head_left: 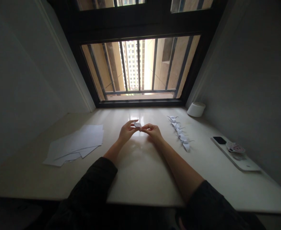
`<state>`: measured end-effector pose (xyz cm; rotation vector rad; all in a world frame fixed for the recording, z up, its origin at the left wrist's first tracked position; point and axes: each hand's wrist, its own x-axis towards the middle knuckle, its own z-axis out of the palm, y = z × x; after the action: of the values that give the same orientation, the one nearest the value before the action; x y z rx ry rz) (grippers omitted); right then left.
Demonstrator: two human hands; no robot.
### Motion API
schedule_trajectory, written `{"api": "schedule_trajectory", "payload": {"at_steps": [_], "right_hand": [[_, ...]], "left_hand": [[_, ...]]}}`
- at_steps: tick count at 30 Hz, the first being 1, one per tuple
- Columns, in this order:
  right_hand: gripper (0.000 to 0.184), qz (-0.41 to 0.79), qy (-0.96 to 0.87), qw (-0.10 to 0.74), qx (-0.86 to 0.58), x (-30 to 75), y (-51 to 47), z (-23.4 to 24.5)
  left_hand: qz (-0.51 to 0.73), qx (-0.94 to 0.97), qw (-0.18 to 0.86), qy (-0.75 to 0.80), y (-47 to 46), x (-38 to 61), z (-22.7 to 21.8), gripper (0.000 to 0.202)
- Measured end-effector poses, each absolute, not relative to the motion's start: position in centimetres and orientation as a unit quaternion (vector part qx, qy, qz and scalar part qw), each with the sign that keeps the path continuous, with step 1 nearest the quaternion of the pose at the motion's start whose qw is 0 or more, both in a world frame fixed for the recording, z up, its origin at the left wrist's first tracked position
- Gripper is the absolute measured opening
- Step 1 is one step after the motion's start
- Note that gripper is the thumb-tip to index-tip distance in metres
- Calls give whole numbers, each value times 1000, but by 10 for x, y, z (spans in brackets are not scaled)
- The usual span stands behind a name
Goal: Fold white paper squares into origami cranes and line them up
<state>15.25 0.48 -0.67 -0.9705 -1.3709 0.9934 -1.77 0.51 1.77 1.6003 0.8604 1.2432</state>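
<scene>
A small folded piece of white paper is held up between my two hands, over the middle of the sill. My left hand pinches it from the left, fingers behind and thumb in front. From the right, my right hand grips its lower right corner between thumb and fingertips. To the right of my hands, several folded paper cranes stand in a slanting row. The finer folds of the held paper are too small to make out.
Loose white paper sheets lie overlapping on the left of the pale sill. At the right are a white phone with a round grip and a white cylindrical object. A dark-framed window bounds the back; walls flank both sides.
</scene>
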Motion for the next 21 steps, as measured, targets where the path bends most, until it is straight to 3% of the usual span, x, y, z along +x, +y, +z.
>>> {"api": "schedule_trajectory", "payload": {"at_steps": [3,10,16,21], "right_hand": [[30,370,-597,574,-421,154,3,-3],[13,82,-701,562,-431,153,-17,12],[28,3,-757,508,-411,154,-19,12],[21,-17,-760,500,-414,155,-16,7]], "left_hand": [[482,656,455,360,7,-22,18,53],[440,662,482,368,6,-22,17,49],[395,664,537,339,1,-16,18,47],[391,662,539,344,1,-15,18,39]]}}
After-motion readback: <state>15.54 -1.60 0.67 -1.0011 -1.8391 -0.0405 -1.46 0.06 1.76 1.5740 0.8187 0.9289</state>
